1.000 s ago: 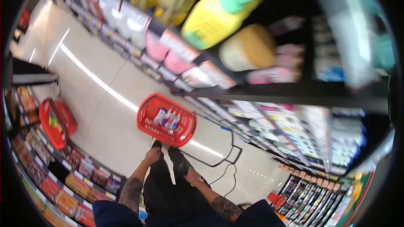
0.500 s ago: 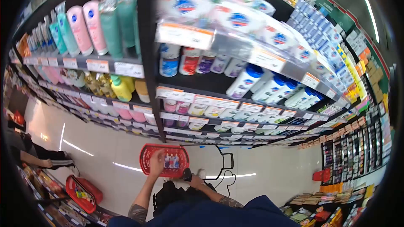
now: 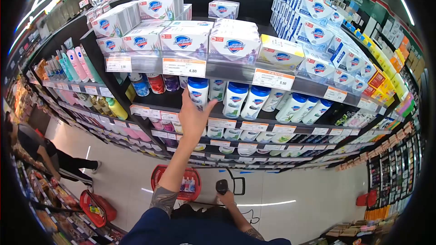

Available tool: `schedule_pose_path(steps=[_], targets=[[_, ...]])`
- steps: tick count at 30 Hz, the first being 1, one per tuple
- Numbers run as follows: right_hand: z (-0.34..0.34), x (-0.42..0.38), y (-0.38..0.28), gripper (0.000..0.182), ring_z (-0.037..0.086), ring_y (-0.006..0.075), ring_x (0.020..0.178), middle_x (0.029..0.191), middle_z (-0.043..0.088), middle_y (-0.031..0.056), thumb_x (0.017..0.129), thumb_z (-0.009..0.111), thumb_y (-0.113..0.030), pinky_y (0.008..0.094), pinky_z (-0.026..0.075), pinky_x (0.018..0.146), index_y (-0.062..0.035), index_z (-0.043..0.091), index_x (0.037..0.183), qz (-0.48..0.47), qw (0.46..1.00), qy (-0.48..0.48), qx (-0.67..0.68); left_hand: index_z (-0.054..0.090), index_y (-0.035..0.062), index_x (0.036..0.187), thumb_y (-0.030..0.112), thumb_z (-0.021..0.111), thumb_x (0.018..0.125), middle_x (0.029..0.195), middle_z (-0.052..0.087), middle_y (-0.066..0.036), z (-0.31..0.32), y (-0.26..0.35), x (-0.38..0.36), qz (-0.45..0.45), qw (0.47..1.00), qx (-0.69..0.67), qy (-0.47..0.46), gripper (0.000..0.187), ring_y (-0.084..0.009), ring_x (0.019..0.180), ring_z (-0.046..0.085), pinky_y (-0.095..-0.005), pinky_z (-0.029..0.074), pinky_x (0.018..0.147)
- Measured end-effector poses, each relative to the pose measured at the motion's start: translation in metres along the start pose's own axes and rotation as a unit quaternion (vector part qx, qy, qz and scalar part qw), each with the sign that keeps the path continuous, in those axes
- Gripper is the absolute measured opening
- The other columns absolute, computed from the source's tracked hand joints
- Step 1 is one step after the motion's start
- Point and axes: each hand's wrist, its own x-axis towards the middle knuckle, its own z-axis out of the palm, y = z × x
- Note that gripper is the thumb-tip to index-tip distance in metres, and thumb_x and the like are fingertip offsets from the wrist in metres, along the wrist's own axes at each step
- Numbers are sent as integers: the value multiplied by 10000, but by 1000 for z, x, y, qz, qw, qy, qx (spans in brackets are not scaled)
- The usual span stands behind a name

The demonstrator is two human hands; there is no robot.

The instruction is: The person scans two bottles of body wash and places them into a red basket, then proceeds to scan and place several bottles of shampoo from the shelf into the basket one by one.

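Note:
My left hand (image 3: pixel 194 119) reaches up to the shelf with its thumb and fingers spread. It is at a white bottle with a blue cap (image 3: pixel 198 91), fingers along the left side and thumb stretched out to the right. Similar white bottles (image 3: pixel 235 101) stand to the right of it, and blue, red and purple containers (image 3: pixel 156 83) to the left. Low down, my right hand (image 3: pixel 225 198) is closed around a black object with a rounded end (image 3: pixel 221 185). A red shopping basket (image 3: pixel 193 195) below my left forearm holds several small bottles.
Boxed soap packs (image 3: pixel 185 39) are stacked on the shelf above. Price tags (image 3: pixel 183 67) line the shelf edge. To the left stands a person in dark clothes (image 3: pixel 36 147), near another red basket (image 3: pixel 103 208). A further red basket (image 3: pixel 366 198) is at right.
My left hand has risen from the red basket to the blue-capped bottle on the shelf. My right hand, with the black object, has shifted slightly right. The view has swung left and up.

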Motion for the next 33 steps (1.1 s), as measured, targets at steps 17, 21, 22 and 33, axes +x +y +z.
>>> schedule_pose_path(steps=[17,21,22,33], targets=[[-71,-64,-53,293,634,131,719,742,663,48,787,779,-248,284,473,635,-11,674,923,-10,977,-18,214,327,28,1406,379,380,1000,1235,549,-156,-157,-26,-92,-216,700,-680,-35,539,-259,923,618,-390,542,741],[-78,-103,-168,188,621,132,691,769,651,51,828,730,-142,268,480,648,0,650,922,-30,949,-80,304,312,19,1429,414,324,1015,1360,480,-221,-206,-70,-111,-295,582,-749,-118,572,-316,1005,632,-422,562,767],[-77,-116,-201,164,609,123,679,767,648,49,835,718,-117,263,476,635,11,650,912,-32,932,-89,350,171,-10,1485,419,329,1007,1387,454,-220,-217,-85,-115,-260,580,-754,-166,661,-332,1101,590,-459,534,863],[-61,-219,-343,323,682,166,866,930,707,99,705,806,-58,283,516,794,26,642,969,-226,923,-281,137,233,15,1474,514,298,998,1464,345,-239,-290,-155,-132,-285,640,-662,-265,692,-402,1264,460,-481,415,1018]])
